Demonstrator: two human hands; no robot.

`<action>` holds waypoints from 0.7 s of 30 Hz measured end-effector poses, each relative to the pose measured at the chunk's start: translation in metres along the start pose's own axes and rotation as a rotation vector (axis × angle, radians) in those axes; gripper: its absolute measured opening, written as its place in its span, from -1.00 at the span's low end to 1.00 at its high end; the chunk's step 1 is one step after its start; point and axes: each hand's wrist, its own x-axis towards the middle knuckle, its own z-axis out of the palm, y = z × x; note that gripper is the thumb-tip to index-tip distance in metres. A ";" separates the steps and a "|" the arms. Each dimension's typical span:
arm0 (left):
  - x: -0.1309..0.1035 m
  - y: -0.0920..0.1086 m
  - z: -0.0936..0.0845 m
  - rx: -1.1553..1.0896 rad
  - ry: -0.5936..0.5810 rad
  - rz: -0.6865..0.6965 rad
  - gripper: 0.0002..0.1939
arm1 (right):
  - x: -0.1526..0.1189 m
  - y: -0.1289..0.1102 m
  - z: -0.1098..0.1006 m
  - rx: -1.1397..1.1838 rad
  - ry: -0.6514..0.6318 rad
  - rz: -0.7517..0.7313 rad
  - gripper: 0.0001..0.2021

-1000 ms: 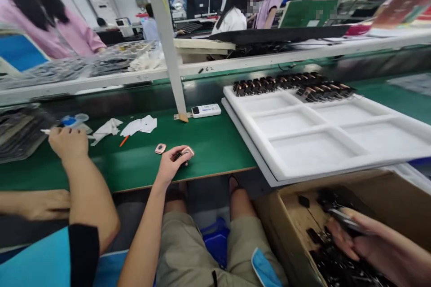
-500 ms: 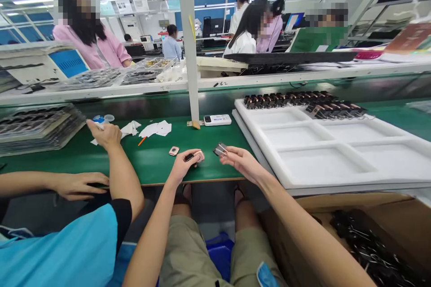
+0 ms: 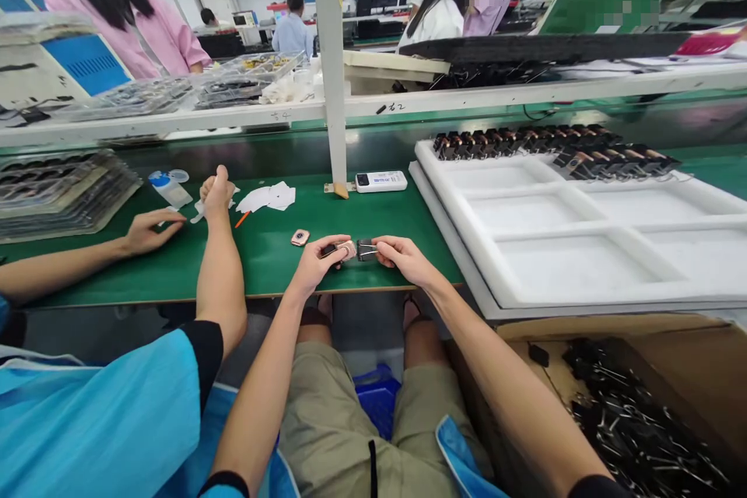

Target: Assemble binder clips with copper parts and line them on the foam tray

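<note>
My left hand point(image 3: 318, 264) is closed around a pink-gold watch case point(image 3: 347, 250) with a dark part beside it, above the front of the green table. In my right hand point(image 3: 402, 255) a black binder clip point(image 3: 366, 250) is pinched by its silver wire handles. The clip's black jaw end points left, right beside the watch case; whether they touch I cannot tell. Another pink-gold watch case point(image 3: 299, 237) lies on the table, left of my hands.
A white foam tray point(image 3: 496, 249) at right carries rows of clipped pieces point(image 3: 618, 161). Below it, a cardboard box point(image 3: 560, 342) contains many binder clips point(image 3: 642, 420). A co-worker's arm point(image 3: 219, 264), papers point(image 3: 271, 196), a bottle point(image 3: 170, 188) and stacked clear trays point(image 3: 64, 194) are at left.
My right hand has brought the binder clip left, up to the watch case in my left hand. The view has tilted down. The co-worker's hands at left have moved, and the bottle now stands free.
</note>
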 end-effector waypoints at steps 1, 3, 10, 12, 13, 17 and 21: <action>0.000 0.000 0.000 0.025 -0.034 0.000 -0.57 | 0.000 -0.001 0.000 -0.026 -0.010 0.007 -0.43; 0.000 -0.001 0.000 0.067 -0.084 -0.004 -0.58 | -0.001 -0.002 0.001 -0.070 -0.033 0.021 -0.43; 0.000 -0.003 -0.002 0.121 -0.117 -0.026 -0.56 | 0.001 -0.001 -0.001 -0.120 -0.047 0.027 -0.44; 0.001 -0.003 -0.002 0.128 -0.121 -0.035 -0.54 | 0.003 0.001 0.001 -0.121 -0.032 0.014 -0.44; 0.001 -0.003 -0.001 0.137 -0.123 -0.035 -0.52 | 0.003 0.000 0.003 -0.122 -0.020 0.013 -0.44; 0.005 -0.002 0.000 0.177 0.099 0.131 -0.51 | -0.013 -0.022 0.022 -0.175 0.097 0.018 -0.46; 0.012 -0.002 -0.016 0.352 0.617 0.214 -0.52 | -0.053 -0.083 0.029 -0.453 0.324 -0.140 -0.61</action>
